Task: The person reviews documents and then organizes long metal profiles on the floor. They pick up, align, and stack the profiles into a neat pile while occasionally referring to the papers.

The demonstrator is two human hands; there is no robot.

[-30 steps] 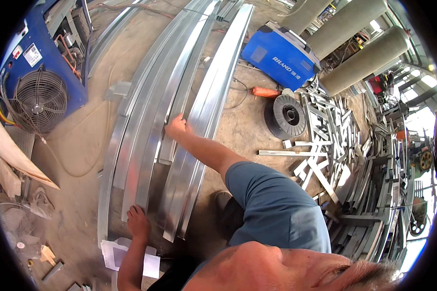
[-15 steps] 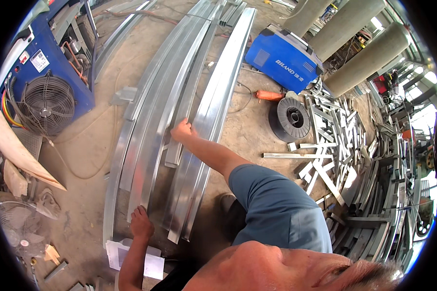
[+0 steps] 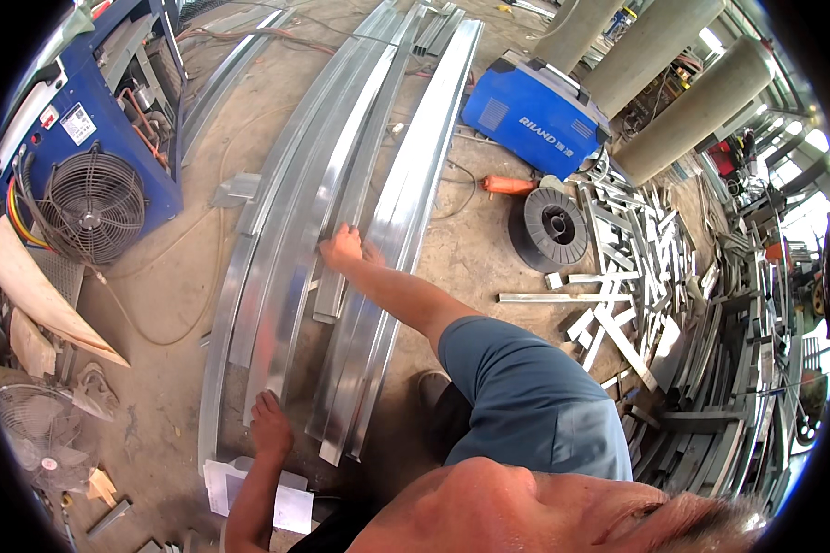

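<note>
Long silvery metal channels lie side by side on the floor, running away from me. At the near end of a middle metal channel (image 3: 290, 304), my left hand (image 3: 271, 429) is closed, its fingertips curled over the end. Farther along, my right hand (image 3: 343, 249) is closed at that channel's right edge, above a narrower metal tube (image 3: 330, 297); its palm hides the exact grip. Right of the tube lies a wide shiny channel (image 3: 392, 217), under my right forearm. White paper sheets (image 3: 286, 505) are beside my left forearm.
A blue machine with a fan (image 3: 89, 207) stands on the left. To the right are a blue welding machine (image 3: 535, 115), an orange-handled tool (image 3: 509, 185), a black wire spool (image 3: 549, 230) and a heap of metal offcuts (image 3: 632, 276). A hose (image 3: 148, 336) crosses the floor.
My right hand has shifted very slightly left and its fingers have changed position a little at the channel's edge. My left hand stays at the near end.
</note>
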